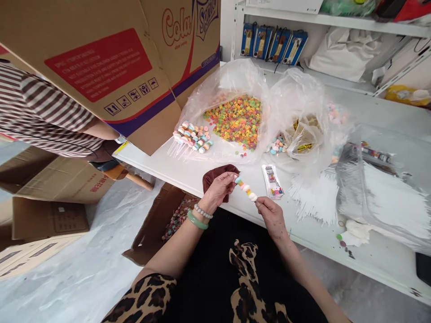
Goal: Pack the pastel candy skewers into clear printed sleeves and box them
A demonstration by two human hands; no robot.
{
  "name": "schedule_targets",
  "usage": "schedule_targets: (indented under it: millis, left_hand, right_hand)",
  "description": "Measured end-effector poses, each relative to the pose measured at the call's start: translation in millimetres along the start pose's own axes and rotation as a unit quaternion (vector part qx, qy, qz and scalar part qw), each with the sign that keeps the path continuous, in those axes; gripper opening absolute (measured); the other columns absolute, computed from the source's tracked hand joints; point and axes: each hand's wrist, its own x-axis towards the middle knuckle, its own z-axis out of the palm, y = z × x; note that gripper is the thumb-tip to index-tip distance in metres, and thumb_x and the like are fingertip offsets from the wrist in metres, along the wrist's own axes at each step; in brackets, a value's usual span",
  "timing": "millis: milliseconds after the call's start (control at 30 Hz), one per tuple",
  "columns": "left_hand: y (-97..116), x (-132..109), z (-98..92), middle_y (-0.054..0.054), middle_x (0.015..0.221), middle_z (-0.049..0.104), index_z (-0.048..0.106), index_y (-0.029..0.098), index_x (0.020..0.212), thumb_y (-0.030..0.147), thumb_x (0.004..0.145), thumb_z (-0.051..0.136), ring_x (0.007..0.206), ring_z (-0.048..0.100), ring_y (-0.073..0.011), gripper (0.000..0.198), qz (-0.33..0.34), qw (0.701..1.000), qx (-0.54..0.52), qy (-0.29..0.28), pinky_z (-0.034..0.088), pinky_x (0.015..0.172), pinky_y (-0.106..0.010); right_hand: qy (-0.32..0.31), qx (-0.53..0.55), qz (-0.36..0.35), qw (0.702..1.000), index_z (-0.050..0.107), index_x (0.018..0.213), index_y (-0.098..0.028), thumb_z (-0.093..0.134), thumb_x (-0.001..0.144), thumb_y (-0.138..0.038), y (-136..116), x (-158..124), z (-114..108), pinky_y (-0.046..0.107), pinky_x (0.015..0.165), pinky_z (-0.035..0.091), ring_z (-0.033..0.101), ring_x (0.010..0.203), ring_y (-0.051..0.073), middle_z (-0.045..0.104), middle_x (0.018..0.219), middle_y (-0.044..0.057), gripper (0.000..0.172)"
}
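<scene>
My left hand (218,188) and my right hand (271,217) both pinch a white stick threaded with pastel candies (245,188), held in the air above the table edge. A dark brown cloth (218,177) lies behind my left hand, which wears a bead bracelet and a green bangle. Nearest my right hand is a stack of printed wrappers (272,181). Beyond the hands, a clear plastic bag (235,121) holds colourful candy rings, and finished candy sticks (191,139) lie at its left side.
A second plastic bag (303,134) holds candies and gold wrappers. Loose white sticks (313,197) and a clear bag of sticks (380,193) lie at right. A large cardboard carton (101,67) intrudes at upper left, beside a person in a striped top (40,112). Shelves stand behind.
</scene>
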Motion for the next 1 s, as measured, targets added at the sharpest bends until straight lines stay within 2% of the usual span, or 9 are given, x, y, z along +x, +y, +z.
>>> schedule_targets:
  millis: [200,400,500,633,733,833,1000]
  left_hand:
    - [-1,1,-1.4,-0.004,0.076,0.066,0.067,0.013,0.088,0.044,0.065,0.080,0.061,0.061,-0.0115,0.041,0.000,1.000,0.011,-0.010,0.045,0.055,-0.022]
    - [-9,5,4.3,-0.004,0.071,0.065,0.068,0.012,0.090,0.046,0.064,0.078,0.056,0.058,-0.0109,0.044,0.015,1.000,0.014,0.004,0.049,0.059,-0.026]
    - [-20,8,8.7,-0.002,0.069,0.064,0.069,0.013,0.088,0.046,0.066,0.075,0.056,0.056,-0.0115,0.040,0.045,0.997,0.049,0.043,0.048,0.057,-0.026]
    - [-33,9,8.9,0.000,0.068,0.061,0.070,0.017,0.084,0.040,0.074,0.067,0.056,0.053,-0.0113,0.026,0.083,0.981,0.147,0.099,0.044,0.056,-0.024]
    - [-37,6,5.4,0.000,0.067,0.060,0.070,0.019,0.083,0.039,0.080,0.060,0.058,0.051,-0.0122,0.022,0.121,0.962,0.214,0.114,0.041,0.058,-0.024]
    - [-38,4,3.7,0.001,0.064,0.057,0.069,0.020,0.078,0.038,0.081,0.061,0.060,0.049,-0.0132,0.020,0.152,0.945,0.265,0.118,0.038,0.060,-0.023]
    - [-42,5,10.3,0.001,0.062,0.053,0.065,0.022,0.073,0.033,0.083,0.058,0.059,0.045,-0.0142,0.017,0.160,0.925,0.305,0.159,0.034,0.060,-0.024]
  right_hand:
    - [-0.003,0.009,0.007,1.000,0.063,0.076,-0.021,0.056,0.080,-0.039,3,1,2,0.026,0.059,0.036,0.044,0.060,0.015,0.046,0.059,-0.003,0.020]
    - [-0.012,-0.009,0.019,1.000,0.064,0.077,-0.021,0.055,0.081,-0.039,8,1,4,0.025,0.059,0.035,0.045,0.060,0.014,0.048,0.059,-0.003,0.020]
    - [-0.015,-0.045,0.039,0.998,0.063,0.075,-0.022,0.053,0.082,-0.038,10,2,6,0.026,0.060,0.036,0.047,0.059,0.014,0.050,0.058,-0.004,0.020]
    - [-0.018,-0.085,0.063,0.994,0.062,0.072,-0.024,0.052,0.081,-0.036,11,6,11,0.025,0.060,0.037,0.050,0.058,0.014,0.054,0.056,-0.005,0.018]
    - [-0.045,-0.060,0.090,0.993,0.060,0.069,-0.025,0.051,0.079,-0.033,16,11,17,0.025,0.054,0.038,0.049,0.050,0.013,0.056,0.055,-0.006,0.016]
    - [-0.075,-0.011,0.120,0.990,0.056,0.067,-0.024,0.050,0.077,-0.032,25,14,24,0.025,0.050,0.038,0.047,0.042,0.012,0.056,0.054,-0.006,0.015]
    - [-0.054,-0.020,0.071,0.996,0.055,0.068,-0.024,0.048,0.079,-0.035,43,15,35,0.024,0.049,0.039,0.047,0.046,0.012,0.054,0.055,-0.006,0.018]
